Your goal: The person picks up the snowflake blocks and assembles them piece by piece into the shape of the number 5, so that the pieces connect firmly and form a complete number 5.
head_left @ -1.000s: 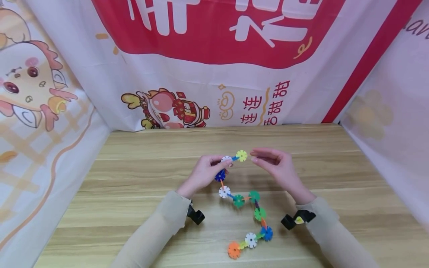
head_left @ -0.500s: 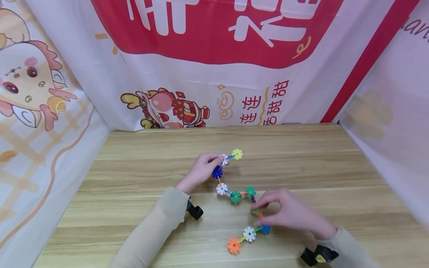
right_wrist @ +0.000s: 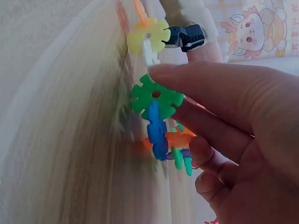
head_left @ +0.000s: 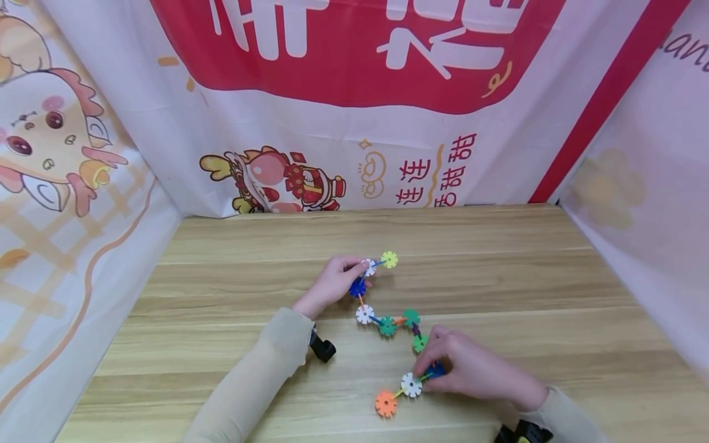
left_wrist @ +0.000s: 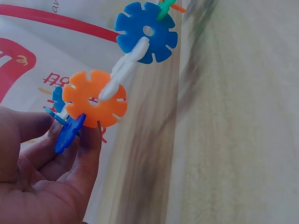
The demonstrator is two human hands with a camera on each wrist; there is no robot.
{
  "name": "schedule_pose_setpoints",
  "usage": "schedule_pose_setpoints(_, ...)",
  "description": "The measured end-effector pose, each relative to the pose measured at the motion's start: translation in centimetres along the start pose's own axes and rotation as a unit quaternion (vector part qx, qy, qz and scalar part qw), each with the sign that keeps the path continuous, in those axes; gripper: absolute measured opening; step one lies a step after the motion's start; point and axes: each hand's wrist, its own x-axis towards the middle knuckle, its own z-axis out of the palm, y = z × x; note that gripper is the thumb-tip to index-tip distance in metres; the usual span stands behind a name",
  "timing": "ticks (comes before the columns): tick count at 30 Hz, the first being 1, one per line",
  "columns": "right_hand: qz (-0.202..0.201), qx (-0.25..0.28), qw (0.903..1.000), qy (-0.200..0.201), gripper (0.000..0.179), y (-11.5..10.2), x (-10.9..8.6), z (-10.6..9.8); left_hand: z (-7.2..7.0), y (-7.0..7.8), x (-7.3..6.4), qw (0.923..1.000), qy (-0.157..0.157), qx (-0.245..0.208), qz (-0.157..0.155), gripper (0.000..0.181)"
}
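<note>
A zigzag chain of interlocking plastic discs [head_left: 365,314] in several colours stretches across the table. Near its far end, my left hand [head_left: 332,280] pinches a white disc [head_left: 370,267] between thumb and fingers; a yellow disc [head_left: 389,259] sticks out beyond it. In the left wrist view, an orange disc [left_wrist: 86,100] sits close to the fingertips. My right hand [head_left: 471,369] grips the chain toward its near end, around the blue disc [head_left: 435,370]. In the right wrist view, the thumb lies by a green disc [right_wrist: 163,102]. An orange disc [head_left: 386,403] ends the chain, nearest me.
The wooden table [head_left: 249,246] runs back to a printed cloth [head_left: 310,117] behind it. More printed cloth hangs on the left and right sides. A black camera mount [head_left: 322,346] sits on the left wrist.
My right hand has moved from beside the yellow disc down toward me, to the near part of the chain, and now grips it there. The left hand keeps its pinch, shifting slightly left.
</note>
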Motion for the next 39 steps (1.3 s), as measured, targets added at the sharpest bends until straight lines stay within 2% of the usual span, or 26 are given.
schedule_pose_setpoints(6,0.017,-0.014,0.9998,-0.001,0.015,0.1,0.1,0.0,0.1,-0.4,0.0,1.0,-0.006,-0.002,0.003,0.031)
schedule_pose_setpoints(12,0.012,-0.026,0.9996,0.007,0.015,0.2,0.2,0.1,0.1,-0.7,0.1,0.9999,-0.007,-0.006,0.006,0.031)
schedule_pose_setpoints(17,0.004,-0.01,0.9998,0.019,0.013,0.4,0.1,0.2,0.2,-0.8,0.1,0.9999,-0.002,-0.017,0.0,0.031)
schedule_pose_setpoints(21,-0.004,0.013,0.9994,0.031,0.011,0.3,0.1,-0.1,0.2,-0.8,0.0,0.9998,0.001,-0.008,0.018,0.036)
schedule_pose_setpoints(24,-0.017,0.024,0.9988,0.038,0.01,-0.1,0.2,-0.7,0.2,-0.9,0.0,0.9994,0.004,0.005,0.035,0.037)
schedule_pose_setpoints(27,-0.018,0.033,0.9984,0.043,0.011,-0.8,0.3,-1.6,0.3,-1.1,0.0,0.9992,0.001,-0.004,0.039,0.035)
schedule_pose_setpoints(33,0.005,0.053,0.9972,0.053,0.014,-2.2,0.9,-3.6,0.3,-1.3,0.1,0.9993,-0.004,-0.028,0.025,0.033)
schedule_pose_setpoints(39,-0.035,0.089,0.9936,0.06,0.015,-2.9,1.5,-5.2,0.5,-1.2,0.0,0.9995,-0.009,-0.03,0.009,0.032)
